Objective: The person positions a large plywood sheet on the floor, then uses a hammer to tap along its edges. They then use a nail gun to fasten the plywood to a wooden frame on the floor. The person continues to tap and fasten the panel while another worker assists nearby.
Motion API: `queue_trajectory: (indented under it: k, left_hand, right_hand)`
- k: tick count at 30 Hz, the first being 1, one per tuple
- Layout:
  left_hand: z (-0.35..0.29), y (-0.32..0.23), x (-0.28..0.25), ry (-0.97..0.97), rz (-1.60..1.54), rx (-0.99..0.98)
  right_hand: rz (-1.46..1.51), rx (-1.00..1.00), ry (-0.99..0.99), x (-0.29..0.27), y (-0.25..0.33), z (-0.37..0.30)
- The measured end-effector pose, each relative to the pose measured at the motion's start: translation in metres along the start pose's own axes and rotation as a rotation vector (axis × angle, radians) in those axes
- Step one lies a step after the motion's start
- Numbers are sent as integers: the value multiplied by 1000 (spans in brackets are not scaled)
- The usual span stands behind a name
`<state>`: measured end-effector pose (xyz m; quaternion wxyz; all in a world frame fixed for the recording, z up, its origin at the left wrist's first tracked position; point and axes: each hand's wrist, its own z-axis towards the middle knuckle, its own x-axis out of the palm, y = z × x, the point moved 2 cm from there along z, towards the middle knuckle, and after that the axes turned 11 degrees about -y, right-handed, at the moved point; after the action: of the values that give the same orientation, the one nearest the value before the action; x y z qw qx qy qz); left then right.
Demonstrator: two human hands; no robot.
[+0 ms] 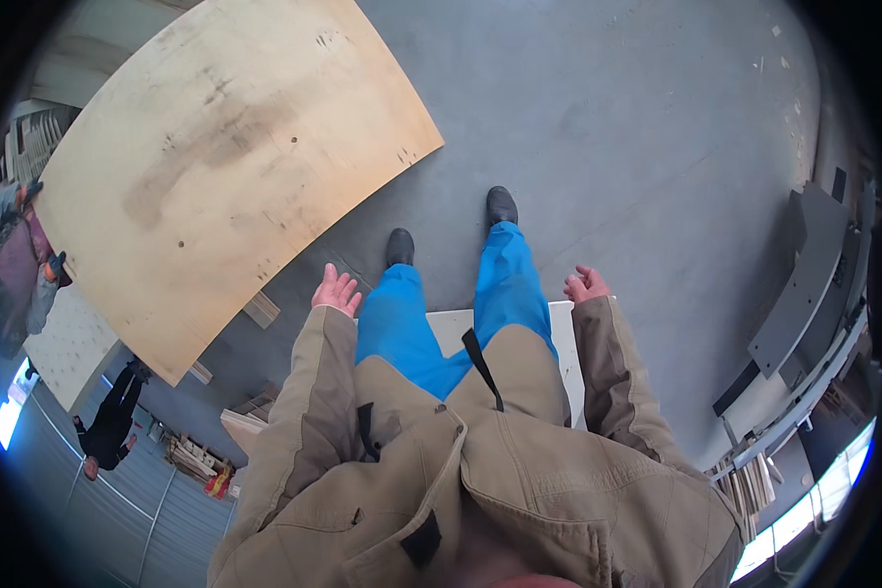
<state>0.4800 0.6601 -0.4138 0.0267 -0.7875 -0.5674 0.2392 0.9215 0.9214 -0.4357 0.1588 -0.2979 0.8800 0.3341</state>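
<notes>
My left hand (337, 290) is held out beside my left leg, palm showing and fingers apart, with nothing in it. A large plywood sheet (265, 176) lies ahead and to the left, its near edge a short way beyond that hand. On the other side, my right hand (588, 284) hangs beside my right leg, fingers loosely bent and no object visible in them. Close by it is the corner of a white board (449, 327), which shows between and beside my blue-trousered legs. My sleeves and jacket hide part of that board.
At the far left, a person (15, 279) with gloved hands is at the plywood's edge. Another person in black (108, 426) stands farther back. Wood offcuts (262, 310) lie under the sheet. Dark grey panels (804, 279) lean at the right. Grey floor (598, 127) stretches ahead.
</notes>
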Motion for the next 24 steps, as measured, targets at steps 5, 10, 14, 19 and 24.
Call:
queue_trajectory:
  k: [5, 10, 14, 19, 24]
  left_hand:
    - [116, 32, 132, 63, -230, -90]
    - [275, 72, 265, -23, -562, -142]
    - [343, 78, 309, 72, -779, -110]
    - [351, 77, 321, 10, -912, -109]
    - [309, 71, 276, -143, -938, -102]
  right_hand:
    - [234, 48, 203, 80, 72, 39]
    - [212, 183, 273, 131, 48, 91]
    - [136, 358, 242, 139, 10, 127]
    - [215, 412, 217, 136, 8, 153]
    - [-14, 188, 187, 181, 35, 208]
